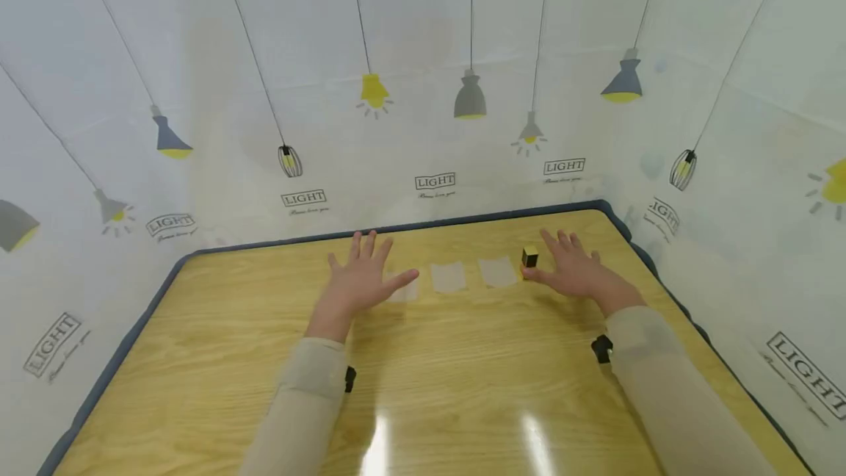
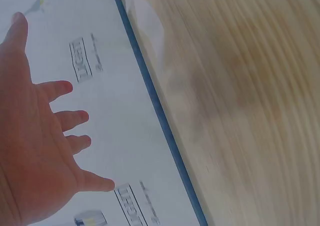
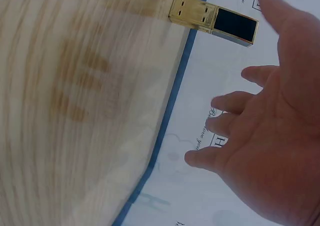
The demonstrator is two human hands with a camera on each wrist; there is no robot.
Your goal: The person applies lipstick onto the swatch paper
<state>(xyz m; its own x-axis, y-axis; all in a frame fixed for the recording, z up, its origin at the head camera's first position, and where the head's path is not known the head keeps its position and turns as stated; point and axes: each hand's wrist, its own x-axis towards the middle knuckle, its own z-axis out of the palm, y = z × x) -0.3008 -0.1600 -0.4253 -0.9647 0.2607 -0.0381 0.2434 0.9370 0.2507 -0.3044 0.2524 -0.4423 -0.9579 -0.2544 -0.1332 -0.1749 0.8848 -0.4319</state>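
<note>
A USB stick [image 1: 530, 257] with a black body and gold edges is at the far right part of the wooden table. In the right wrist view its gold metal plug [image 3: 192, 13] shows bare. My right hand [image 1: 576, 272] is spread beside it with straight fingers; the thumb tip overlaps the stick's lower part in the head view, while the right wrist view shows a gap between thumb and stick. My left hand [image 1: 359, 281] has its fingers fanned out and holds nothing. It partly covers the leftmost pale square [image 1: 405, 291].
Two more pale squares, a middle one [image 1: 448, 278] and a right one [image 1: 498, 272], lie in a row on the wooden table [image 1: 449, 380]. Dark blue edging [image 1: 456, 221] runs along the table's border. White walls printed with lamps [image 1: 470, 98] rise behind and at both sides.
</note>
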